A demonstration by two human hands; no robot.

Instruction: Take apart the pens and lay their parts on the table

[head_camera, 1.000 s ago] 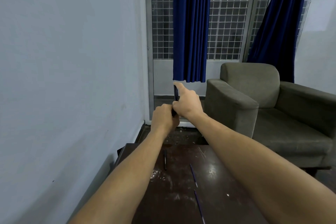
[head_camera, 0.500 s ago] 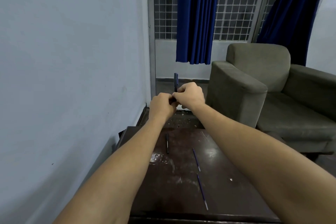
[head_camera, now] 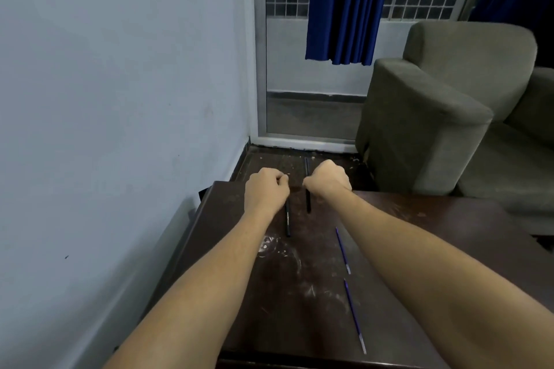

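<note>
Hands (head_camera: pixel 266 192) lower, over scuffed table (head_camera: pixel 434 219)

Both arms are bare from the hands all the way back to where they leave view, with no sleeve or cuff showing anywhere along them. The left hand (head_camera: pixel 265 192) carries no ring, glove or band that can be seen, and its wrist is plain, without a watch or bracelet. The right hand (head_camera: pixel 329 178) is likewise uncovered, its wrist unadorned. The forearms are smooth and slender, widening toward the near edge of view, and show no marks, tattoos, plasters or dressings.
</note>
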